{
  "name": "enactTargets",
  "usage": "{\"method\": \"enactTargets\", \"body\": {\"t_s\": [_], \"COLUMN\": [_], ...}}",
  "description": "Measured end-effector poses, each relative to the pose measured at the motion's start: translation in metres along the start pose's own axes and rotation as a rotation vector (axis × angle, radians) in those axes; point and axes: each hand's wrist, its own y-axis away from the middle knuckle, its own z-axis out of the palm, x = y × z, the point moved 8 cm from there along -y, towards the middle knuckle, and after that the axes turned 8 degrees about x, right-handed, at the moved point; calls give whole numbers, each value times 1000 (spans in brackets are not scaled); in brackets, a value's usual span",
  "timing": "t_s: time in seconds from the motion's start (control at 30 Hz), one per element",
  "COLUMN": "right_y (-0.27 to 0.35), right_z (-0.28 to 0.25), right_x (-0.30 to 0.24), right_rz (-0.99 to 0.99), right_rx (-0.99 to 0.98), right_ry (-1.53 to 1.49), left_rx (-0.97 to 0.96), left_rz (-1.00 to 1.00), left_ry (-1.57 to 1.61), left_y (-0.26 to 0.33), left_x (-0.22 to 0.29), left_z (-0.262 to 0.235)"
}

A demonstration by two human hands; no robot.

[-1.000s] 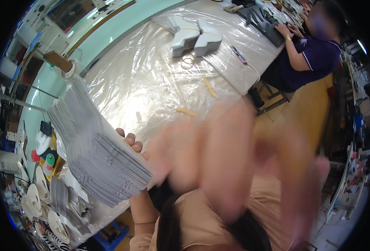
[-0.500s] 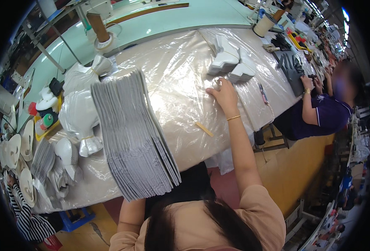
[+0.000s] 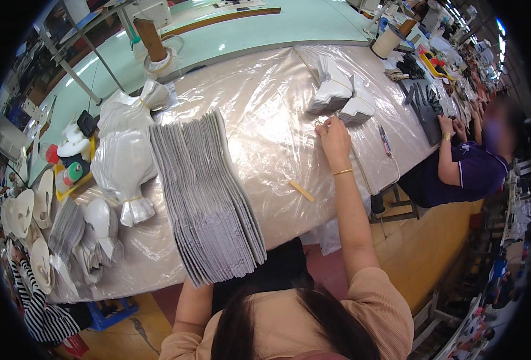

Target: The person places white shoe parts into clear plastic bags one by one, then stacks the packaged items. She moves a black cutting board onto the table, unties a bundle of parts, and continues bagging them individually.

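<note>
Scissors [image 3: 320, 122], small and metal by the look of it, sit on the plastic-covered counter [image 3: 265, 120] right at the right hand [image 3: 334, 137], just in front of two stacks of grey cut pieces [image 3: 340, 96]. Fingers [image 3: 325, 125] are curled down onto them, but whether they've actually got a grip is hard to tell. Loads of bare plastic sheet between that hand and the big fanned pile of grey sheets [image 3: 208, 198], which overhangs the near counter edge. Left hand is hidden under that pile. A thin wooden stick [image 3: 301, 191] lies near the edge.
</note>
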Motion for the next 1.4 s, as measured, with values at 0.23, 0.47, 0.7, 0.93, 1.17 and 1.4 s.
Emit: {"method": "enactTargets", "body": {"t_s": [0.23,0.47,0.7,0.93,1.17,1.4], "right_y": [2,14,41,113,136,197], "right_z": [6,-19,-44,-61,-80,-77], "right_x": [6,-24,-29,-110,-150,-158], "right_rz": [-49,-371,74,282,-121,-21], "right_rx": [-39,173,-204,-787,-657,-979], "right_ry": [26,89,-936,-1547,-1431,-1399], "left_rx": [40,80,162,237,231,197], "left_rz": [7,16,10,19,-57,-55], "left_ry": [3,2,39,46,160,130], "left_y": [0,-2,0,9,20,24], "left_x": [1,1,-8,-19,-39,-43], "left_z": [-4,-6,-12,-16,-8,-6]}}
